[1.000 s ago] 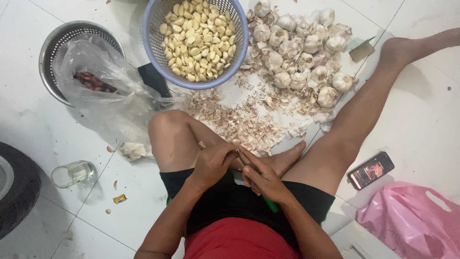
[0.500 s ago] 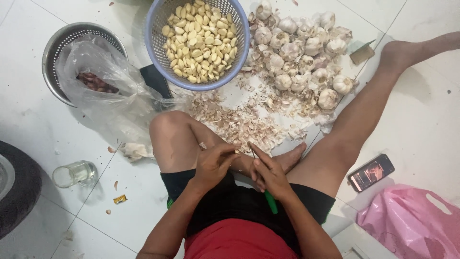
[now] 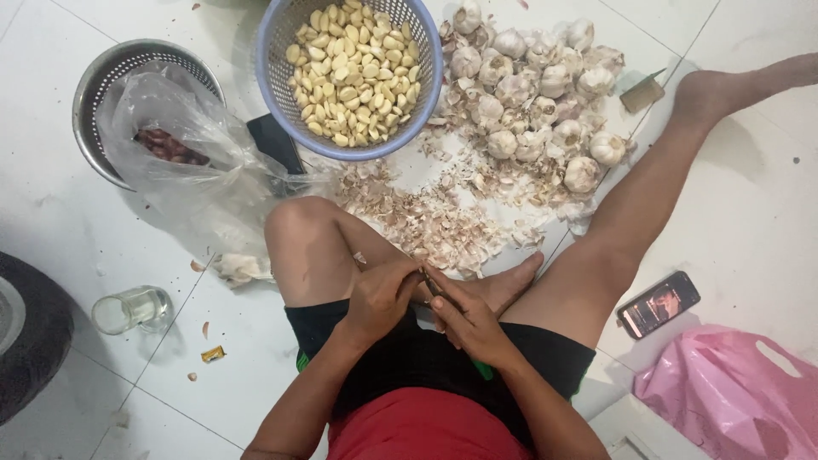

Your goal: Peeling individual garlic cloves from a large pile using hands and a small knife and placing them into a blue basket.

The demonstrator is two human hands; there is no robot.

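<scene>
The floor [image 3: 767, 221] is white tile, and the person sits on it with one knee bent and the other leg stretched out. Ahead lie a heap of garlic bulbs [image 3: 537, 85], a blue basket [image 3: 430, 77] of peeled cloves [image 3: 349, 72], a metal colander [image 3: 94, 77] holding a clear bag [image 3: 170, 102], and a scatter of skins [image 3: 426, 217]. A pink bag [image 3: 733, 392], a phone [image 3: 658, 304] and a glass [image 3: 128, 308] lie further out

Both hands meet over the lap, just by the foot. The left hand [image 3: 381, 298] is curled shut round something small, likely a clove; the right hand [image 3: 470, 322] pinches what looks like a dark blade at its fingertips. To peel well here, I judge the clove wants a firm hold with its root end showing, the edge lifting skin away from the thumb in short strokes, and skins dropped onto the pile ahead

The clove itself is hidden inside the left fingers, so its state cannot be told. The blade is mostly covered. What fills the clear bag is blurred, reddish. A dark round thing at the left edge is cut off
</scene>
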